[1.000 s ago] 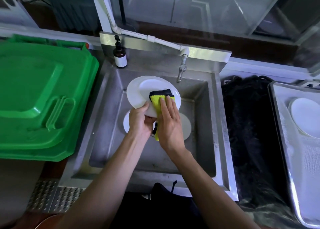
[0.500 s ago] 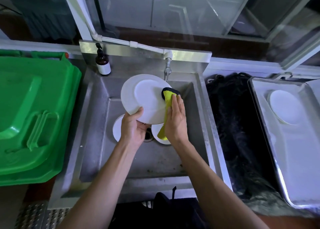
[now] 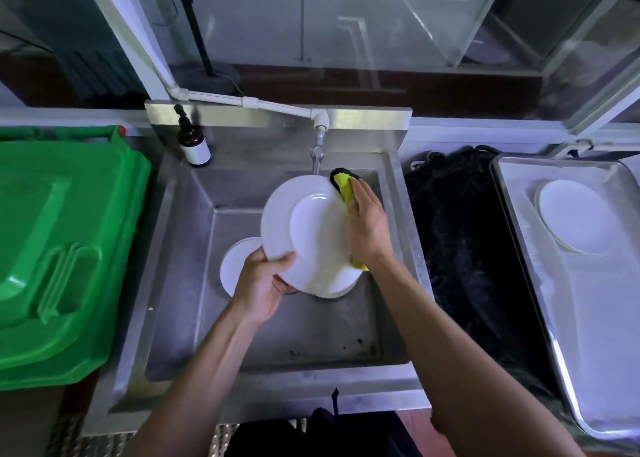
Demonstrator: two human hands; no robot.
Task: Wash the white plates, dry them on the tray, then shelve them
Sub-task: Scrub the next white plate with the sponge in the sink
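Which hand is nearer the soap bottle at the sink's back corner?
The left. The left hand grips the held plate's lower-left rim, below the soap bottle. The right hand presses the cloth at the plate's right edge, farther away.

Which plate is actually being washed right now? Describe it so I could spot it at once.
Find the steel sink in the middle, under the tap. The plate being washed is the large white one held tilted above the basin, gripped at its lower edge by the left hand while the right hand presses a yellow cloth against it. The other plates lie flat.
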